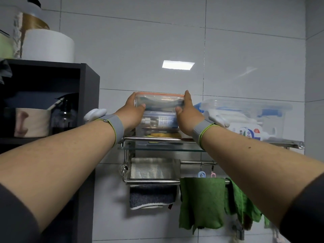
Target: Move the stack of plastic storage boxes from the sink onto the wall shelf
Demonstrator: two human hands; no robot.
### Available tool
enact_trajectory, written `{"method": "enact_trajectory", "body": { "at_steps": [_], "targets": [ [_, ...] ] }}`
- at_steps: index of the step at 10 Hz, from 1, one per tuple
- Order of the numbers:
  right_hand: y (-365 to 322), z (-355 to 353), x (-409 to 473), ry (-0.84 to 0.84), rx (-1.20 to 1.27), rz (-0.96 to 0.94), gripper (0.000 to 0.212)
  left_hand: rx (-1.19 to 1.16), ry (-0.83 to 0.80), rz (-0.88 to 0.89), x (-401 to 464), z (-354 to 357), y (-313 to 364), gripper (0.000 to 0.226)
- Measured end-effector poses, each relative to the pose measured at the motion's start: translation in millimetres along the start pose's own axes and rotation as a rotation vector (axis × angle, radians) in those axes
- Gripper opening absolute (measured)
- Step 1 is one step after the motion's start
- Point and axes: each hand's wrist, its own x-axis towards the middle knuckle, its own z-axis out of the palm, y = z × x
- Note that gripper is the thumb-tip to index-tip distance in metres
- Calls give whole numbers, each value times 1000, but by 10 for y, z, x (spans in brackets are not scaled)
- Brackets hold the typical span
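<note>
1. The left hand (134, 113) grips the left side of the stack of plastic storage boxes (159, 116), fingers behind, thumb on the front.
2. The right hand (186, 114) grips the right side in the same way.
3. The stack stands upright on the glass wall shelf (157, 148), behind its steel rail; the top box carries an orange-rimmed lid (158, 94).
4. A larger clear storage bin (249, 114) holding a white bottle (245, 131) sits just beside the stack, to its right.
5. A green cloth (201, 202) hangs below the shelf.
6. A dark cabinet (87, 106) stands to the left.
</note>
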Motion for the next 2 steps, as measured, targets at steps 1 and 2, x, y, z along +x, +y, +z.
{"method": "enact_trajectory", "body": {
  "at_steps": [1, 2],
  "targets": [
    [63, 38, -6, -3, -12, -3, 71, -23, -12, 15, -16, 10, -27, 63],
    [85, 19, -14, 23, -20, 45, 72, -44, -8, -1, -46, -22, -7, 66]
  ]
}}
